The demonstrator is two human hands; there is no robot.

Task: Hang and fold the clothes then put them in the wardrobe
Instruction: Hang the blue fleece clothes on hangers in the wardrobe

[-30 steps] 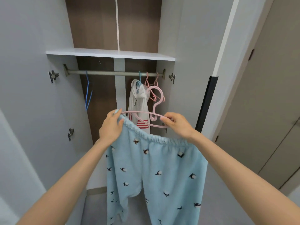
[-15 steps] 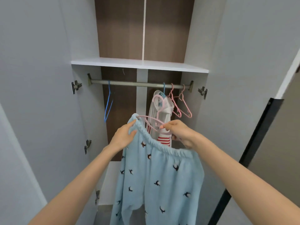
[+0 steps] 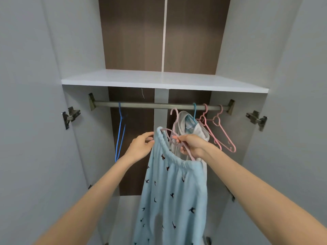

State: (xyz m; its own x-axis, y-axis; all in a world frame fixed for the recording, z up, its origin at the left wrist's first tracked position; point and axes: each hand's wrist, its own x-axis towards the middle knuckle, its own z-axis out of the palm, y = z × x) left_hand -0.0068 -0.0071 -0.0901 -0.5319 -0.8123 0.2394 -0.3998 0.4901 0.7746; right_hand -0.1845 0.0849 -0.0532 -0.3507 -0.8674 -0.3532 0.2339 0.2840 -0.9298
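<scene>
Light-blue bird-print trousers on pink hanger, gripped by right hand; left hand loose-fingered, holding nothing, beside waistband

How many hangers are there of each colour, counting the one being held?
Pink hangers: 3, the held hanger in the right hand and two bare ones on the rod.
Blue hangers: 2, a bare one and one under the white top.
Total: 5.

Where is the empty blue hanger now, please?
In the head view, the empty blue hanger hangs alone near the left end of the rail, under the white shelf, left of the left hand.
</scene>
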